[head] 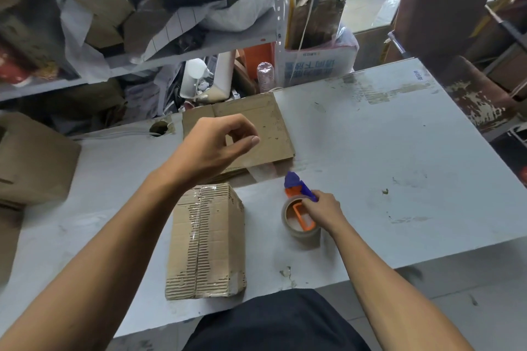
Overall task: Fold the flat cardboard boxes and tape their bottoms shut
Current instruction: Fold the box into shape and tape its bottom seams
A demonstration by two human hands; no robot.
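Observation:
A folded cardboard box (pixel 206 242) lies on the white table (pixel 399 165) in front of me, with clear tape along its seam. Behind it sits a stack of flat cardboard boxes (pixel 271 125). My right hand (pixel 323 209) grips the blue and orange tape dispenser (pixel 299 194), which stands on the table with its tape roll (pixel 301 225). A clear strip of tape (pixel 262 172) runs from the dispenser's blade up under my left hand (pixel 211 148). That hand is raised over the flat stack with curled fingers that seem to hold the strip's end.
A brown carton (pixel 31 162) stands at the table's left end. Cluttered metal shelves (pixel 142 37) with bags and boxes rise behind the table. A white printed box (pixel 316 65) stands at the back. A round cable hole (pixel 158 128) is in the tabletop.

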